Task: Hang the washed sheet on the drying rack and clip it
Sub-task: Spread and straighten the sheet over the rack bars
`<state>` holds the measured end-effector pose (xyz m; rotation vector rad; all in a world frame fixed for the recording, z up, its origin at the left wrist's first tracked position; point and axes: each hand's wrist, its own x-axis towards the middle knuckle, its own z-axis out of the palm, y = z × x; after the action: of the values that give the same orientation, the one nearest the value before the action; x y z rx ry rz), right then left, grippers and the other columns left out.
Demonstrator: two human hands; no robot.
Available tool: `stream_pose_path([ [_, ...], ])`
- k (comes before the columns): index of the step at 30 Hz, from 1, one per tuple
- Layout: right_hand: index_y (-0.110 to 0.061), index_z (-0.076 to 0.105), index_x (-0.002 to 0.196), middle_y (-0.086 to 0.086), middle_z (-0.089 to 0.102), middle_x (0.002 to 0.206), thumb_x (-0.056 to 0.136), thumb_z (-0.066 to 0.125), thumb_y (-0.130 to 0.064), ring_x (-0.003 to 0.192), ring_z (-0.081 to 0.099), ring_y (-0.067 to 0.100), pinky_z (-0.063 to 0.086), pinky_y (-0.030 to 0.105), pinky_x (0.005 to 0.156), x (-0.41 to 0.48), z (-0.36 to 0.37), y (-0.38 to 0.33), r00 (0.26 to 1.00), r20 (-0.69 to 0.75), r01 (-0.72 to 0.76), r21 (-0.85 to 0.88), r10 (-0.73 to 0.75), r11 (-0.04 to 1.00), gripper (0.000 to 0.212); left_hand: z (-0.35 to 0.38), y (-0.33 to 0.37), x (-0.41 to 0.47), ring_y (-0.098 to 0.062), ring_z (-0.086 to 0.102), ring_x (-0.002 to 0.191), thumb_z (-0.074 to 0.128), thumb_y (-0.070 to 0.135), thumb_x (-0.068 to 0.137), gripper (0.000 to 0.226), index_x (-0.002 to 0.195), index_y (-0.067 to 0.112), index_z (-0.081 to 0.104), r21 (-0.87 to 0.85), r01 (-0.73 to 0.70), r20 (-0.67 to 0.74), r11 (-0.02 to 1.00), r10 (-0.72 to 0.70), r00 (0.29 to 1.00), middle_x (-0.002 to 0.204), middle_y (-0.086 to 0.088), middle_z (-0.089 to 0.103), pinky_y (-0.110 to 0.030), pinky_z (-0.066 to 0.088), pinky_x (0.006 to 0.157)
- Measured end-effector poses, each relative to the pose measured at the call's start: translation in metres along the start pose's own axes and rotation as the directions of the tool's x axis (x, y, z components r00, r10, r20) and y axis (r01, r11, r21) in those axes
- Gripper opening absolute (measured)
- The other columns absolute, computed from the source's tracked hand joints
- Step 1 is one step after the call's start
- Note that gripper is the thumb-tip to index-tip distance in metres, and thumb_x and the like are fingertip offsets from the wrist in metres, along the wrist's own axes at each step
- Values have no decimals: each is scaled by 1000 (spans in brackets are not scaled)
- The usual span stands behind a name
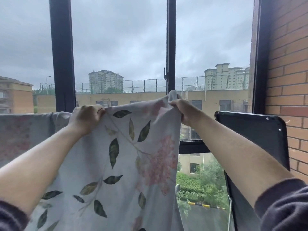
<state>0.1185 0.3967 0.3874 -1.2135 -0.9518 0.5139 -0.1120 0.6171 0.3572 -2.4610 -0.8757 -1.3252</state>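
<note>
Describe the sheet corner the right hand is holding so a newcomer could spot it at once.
Find the thin black bar dividing the window. Where the grey floral sheet crosses it, a corner rises, pinched by the right hand. It is the sheet's highest point, peaking above both hands, unlike the flatter edge the left hand grips.

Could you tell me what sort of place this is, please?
Probably an enclosed balcony on an upper floor: tall dark-framed windows over rooftops, a brick wall, and a floral sheet being hung.
</note>
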Motion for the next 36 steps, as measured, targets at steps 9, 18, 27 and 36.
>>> stream_pose_path([
  [9,-7,47,122,5,53,88,95,46,-5,62,57,11,53,25,54,-16,61,22,950,290,-54,-206,114,977,26,-11,-24,-2,-45,56,101,43,12,93,23,106,4,60,109,384,-80,917,-377,923,107,-29,61,-44,40,83],
  [18,-6,59,97,12,64,77,96,48,-12,65,65,23,59,38,68,1,48,26,980,56,-159,-368,193,916,12,5,31,-4,-23,56,92,40,38,96,27,106,21,60,-2,47,145,999,-46,988,105,-3,66,-51,27,107],
  [27,-5,61,100,8,70,73,100,41,-21,58,65,16,53,26,53,1,-18,34,947,46,-295,-280,319,914,26,32,61,-3,-20,55,81,35,45,99,33,103,22,59,-72,-120,63,990,125,990,93,2,65,-44,31,95],
  [36,-16,69,103,4,67,96,78,72,-32,83,62,17,52,32,78,10,-52,132,928,235,-235,-238,290,943,30,42,62,-5,-20,51,87,31,47,98,32,90,23,52,-29,-106,64,994,107,992,86,4,57,-47,28,98],
])
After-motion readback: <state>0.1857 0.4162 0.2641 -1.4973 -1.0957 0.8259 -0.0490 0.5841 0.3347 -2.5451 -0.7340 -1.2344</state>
